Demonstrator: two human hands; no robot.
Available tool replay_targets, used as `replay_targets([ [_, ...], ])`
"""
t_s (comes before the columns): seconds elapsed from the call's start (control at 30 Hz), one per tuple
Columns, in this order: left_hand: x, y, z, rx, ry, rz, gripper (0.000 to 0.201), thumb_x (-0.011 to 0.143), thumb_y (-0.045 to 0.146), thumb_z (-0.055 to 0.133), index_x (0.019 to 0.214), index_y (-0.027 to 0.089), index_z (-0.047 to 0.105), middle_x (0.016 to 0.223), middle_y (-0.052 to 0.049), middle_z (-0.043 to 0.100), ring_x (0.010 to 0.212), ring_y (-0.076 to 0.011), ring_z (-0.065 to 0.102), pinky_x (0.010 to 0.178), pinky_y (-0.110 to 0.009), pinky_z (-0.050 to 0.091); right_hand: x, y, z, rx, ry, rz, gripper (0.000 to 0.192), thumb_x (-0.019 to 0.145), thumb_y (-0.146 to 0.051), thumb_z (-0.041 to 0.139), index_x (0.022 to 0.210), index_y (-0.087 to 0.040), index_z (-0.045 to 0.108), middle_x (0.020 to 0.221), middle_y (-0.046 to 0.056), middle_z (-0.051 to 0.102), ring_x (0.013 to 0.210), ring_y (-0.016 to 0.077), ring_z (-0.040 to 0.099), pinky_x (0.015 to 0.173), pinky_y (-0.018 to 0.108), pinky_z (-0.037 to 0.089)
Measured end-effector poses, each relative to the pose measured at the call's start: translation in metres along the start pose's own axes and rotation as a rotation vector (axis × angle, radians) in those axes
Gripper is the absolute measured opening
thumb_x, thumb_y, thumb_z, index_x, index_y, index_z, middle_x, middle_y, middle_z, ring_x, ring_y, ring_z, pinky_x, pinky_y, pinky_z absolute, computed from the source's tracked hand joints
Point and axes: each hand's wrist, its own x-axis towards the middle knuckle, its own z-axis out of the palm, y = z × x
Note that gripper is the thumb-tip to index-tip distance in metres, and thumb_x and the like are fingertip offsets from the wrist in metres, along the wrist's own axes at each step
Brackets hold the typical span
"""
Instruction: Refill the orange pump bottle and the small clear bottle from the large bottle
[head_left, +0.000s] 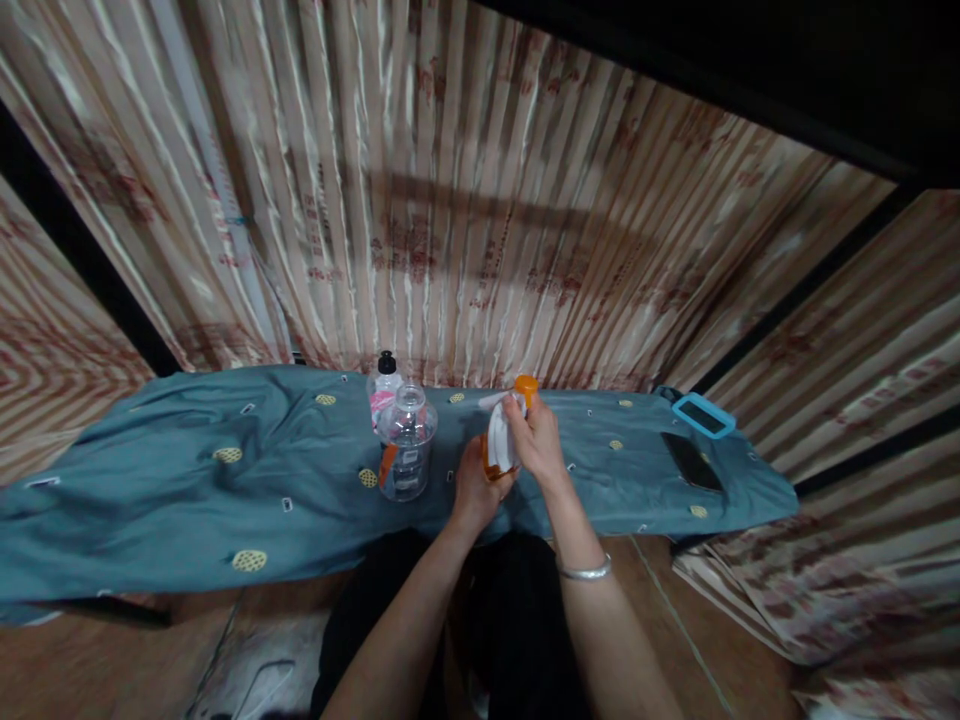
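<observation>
Orange-white object (pixel 499 442): one, in left hand (pixel 475 490), right hand (pixel 539 436). Standing bottles (pixel 407 462): two.

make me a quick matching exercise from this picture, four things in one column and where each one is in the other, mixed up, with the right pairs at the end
Things
1. white and orange item
2. clear bottle
3. silver bracelet
4. dark phone

Places
A. around the right arm
B. lying on the cloth, right of both hands
C. between the left hand and right hand
D. standing left of both hands

Pairs: 1-C, 2-D, 3-A, 4-B
</observation>
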Motion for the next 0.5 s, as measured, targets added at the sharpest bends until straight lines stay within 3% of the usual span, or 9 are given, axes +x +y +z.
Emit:
replay_targets([
  [0.27,0.004,-0.013,0.007,-0.024,-0.002,-0.019,0.062,0.056,0.015,0.084,0.112,0.019,0.059,0.109,-0.006,0.068,0.105,-0.0268,0.067,0.090,-0.041,0.056,-0.012,0.016,-0.016,0.143,-0.015,0.056,0.042,0.095,-0.057,0.052,0.100,-0.017,0.061,0.084,-0.001,0.059,0.071,0.0108,0.056,0.070,0.030,0.051],
  [0.5,0.006,-0.006,0.011,-0.275,-0.084,-0.057,0.057,0.058,0.008,0.077,0.110,0.020,0.056,0.106,-0.004,0.072,0.095,-0.0220,0.071,0.085,-0.035,0.058,-0.008,0.021,-0.011,0.239,-0.031,0.111,0.045,0.095,-0.059,0.051,0.107,-0.017,0.061,0.092,0.002,0.062,0.077,0.0125,0.059,0.072,0.032,0.053],
])
